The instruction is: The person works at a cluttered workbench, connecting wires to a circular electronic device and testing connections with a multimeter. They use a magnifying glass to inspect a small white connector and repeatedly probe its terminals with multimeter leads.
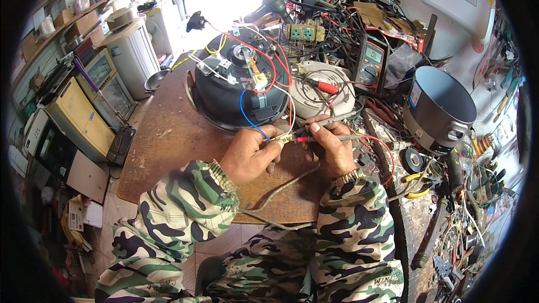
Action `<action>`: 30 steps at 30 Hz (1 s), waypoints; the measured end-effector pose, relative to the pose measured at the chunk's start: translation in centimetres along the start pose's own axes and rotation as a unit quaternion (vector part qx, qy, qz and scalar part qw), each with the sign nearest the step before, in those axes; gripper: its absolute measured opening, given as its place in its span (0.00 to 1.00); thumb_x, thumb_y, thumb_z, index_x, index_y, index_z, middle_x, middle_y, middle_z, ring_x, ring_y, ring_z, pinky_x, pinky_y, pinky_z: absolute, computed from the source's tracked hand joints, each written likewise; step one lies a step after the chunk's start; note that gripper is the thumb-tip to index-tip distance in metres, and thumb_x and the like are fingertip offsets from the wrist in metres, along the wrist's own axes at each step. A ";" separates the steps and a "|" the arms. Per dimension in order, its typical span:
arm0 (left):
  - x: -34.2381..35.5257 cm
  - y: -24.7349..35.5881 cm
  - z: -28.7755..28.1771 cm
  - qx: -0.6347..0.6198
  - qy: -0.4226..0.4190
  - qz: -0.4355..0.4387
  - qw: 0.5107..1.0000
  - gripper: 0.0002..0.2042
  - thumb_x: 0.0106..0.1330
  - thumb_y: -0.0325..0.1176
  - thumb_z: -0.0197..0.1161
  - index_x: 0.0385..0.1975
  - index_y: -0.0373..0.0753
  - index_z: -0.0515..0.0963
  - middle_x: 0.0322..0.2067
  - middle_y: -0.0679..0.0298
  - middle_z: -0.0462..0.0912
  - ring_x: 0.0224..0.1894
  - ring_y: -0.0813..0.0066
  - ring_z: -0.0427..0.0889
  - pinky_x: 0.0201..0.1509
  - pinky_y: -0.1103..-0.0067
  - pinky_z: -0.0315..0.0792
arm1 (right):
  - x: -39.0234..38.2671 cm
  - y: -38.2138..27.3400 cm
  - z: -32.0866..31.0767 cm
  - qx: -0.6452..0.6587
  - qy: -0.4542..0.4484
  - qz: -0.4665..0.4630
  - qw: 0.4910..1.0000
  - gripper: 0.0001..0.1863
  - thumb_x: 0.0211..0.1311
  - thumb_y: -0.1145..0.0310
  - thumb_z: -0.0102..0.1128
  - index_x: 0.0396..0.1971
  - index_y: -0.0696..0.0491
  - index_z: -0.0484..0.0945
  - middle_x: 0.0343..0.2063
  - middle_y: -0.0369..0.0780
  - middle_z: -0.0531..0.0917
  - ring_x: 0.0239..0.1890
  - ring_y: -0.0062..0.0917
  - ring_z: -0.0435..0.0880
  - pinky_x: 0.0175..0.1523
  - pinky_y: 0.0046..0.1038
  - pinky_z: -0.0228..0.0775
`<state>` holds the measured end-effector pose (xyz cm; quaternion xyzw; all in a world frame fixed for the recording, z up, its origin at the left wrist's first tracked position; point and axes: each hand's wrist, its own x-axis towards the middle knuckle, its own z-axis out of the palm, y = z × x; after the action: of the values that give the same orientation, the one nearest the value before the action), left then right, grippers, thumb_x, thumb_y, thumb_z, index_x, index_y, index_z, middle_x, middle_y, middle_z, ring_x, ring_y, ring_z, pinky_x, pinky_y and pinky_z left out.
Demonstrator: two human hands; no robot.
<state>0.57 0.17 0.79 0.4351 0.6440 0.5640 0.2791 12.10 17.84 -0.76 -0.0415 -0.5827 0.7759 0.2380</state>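
Note:
In the middle of the wooden bench (163,157) my two hands meet. My left hand (251,154) pinches the ends of wires, among them a blue wire (246,109) that runs up to a round black appliance body (224,101) lying with its wiring exposed. Between the fingers of my right hand (332,146) are test probes; a red probe tip (304,139) points at the pinched wire ends. From that hand a red lead (387,151) loops off to the right. A multimeter (370,64) with a lit display stands behind, to the right.
Behind my right hand lies a round cream-coloured part (323,87) with a red-handled tool (327,87) on it. A grey pot (441,109), black tape roll (412,160) and yellow-handled pliers (416,186) crowd the right side. Tangled cables (337,0) pile up at the back. A grey cable (275,193) crosses the bench.

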 end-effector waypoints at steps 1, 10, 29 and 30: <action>0.0 0.1 0.0 -0.001 -0.001 -0.001 1.000 0.12 0.73 0.30 0.53 0.47 0.28 0.76 0.22 0.68 0.76 0.20 0.84 0.74 0.24 0.85 0.69 | 0.0 -0.1 0.1 -0.003 -0.003 -0.004 1.000 0.16 0.65 0.63 0.60 0.42 0.63 0.79 0.27 0.40 0.80 0.23 0.22 0.77 0.24 0.22 0.69; -0.1 0.2 0.0 -0.004 -0.003 -0.008 1.000 0.12 0.73 0.31 0.53 0.47 0.28 0.76 0.21 0.69 0.75 0.20 0.85 0.73 0.23 0.85 0.68 | -0.4 -0.4 0.6 -0.011 -0.009 -0.003 1.000 0.17 0.65 0.62 0.61 0.41 0.64 0.80 0.25 0.40 0.79 0.21 0.20 0.75 0.24 0.21 0.68; -0.3 0.5 0.1 -0.012 -0.007 -0.011 1.000 0.13 0.73 0.31 0.52 0.48 0.28 0.76 0.21 0.69 0.74 0.20 0.85 0.73 0.22 0.85 0.68 | -0.2 -0.3 0.4 -0.009 -0.016 0.008 1.000 0.17 0.65 0.63 0.61 0.41 0.63 0.79 0.26 0.41 0.81 0.22 0.22 0.77 0.23 0.21 0.70; -0.3 0.5 0.0 -0.011 -0.009 -0.009 1.000 0.13 0.73 0.31 0.52 0.48 0.28 0.76 0.21 0.69 0.74 0.20 0.85 0.73 0.22 0.85 0.68 | -0.2 -0.3 0.4 -0.008 -0.019 0.010 1.000 0.16 0.65 0.63 0.61 0.41 0.63 0.79 0.26 0.41 0.81 0.22 0.22 0.77 0.23 0.22 0.70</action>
<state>0.85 -0.05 1.20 0.4311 0.6390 0.5649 0.2943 12.22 17.48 -0.45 -0.0342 -0.5931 0.7740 0.2190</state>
